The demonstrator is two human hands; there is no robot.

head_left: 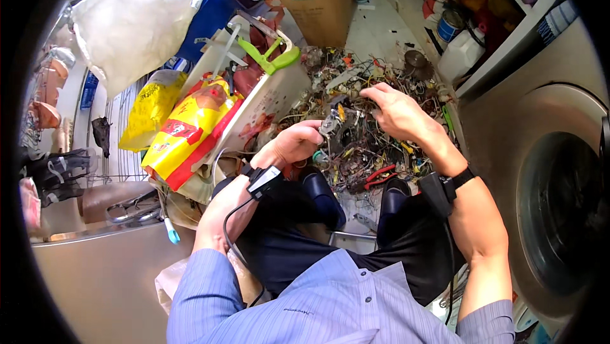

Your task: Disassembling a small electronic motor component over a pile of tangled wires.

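My left hand (297, 143) is closed on a small grey part (332, 121) with a yellow-orange piece on it, gripped at its left side between thumb and fingers. To its right, my right hand (400, 114) is raised over a heap of tangled wires and small scrap parts (406, 137). Its fingers are bent and drawn together towards the left; whatever lies between the fingertips is too small to make out. Red-handled pliers (380, 176) rest on the near side of the heap, between my dark shoes (321, 198).
On the left stands a white bin (267, 105) with a green-handled tool (270, 58) across its rim and a yellow-red bag (190, 128) against it. A cardboard box (318, 10) stands behind the heap. A front-loading washing machine (495, 115) closes off the right side.
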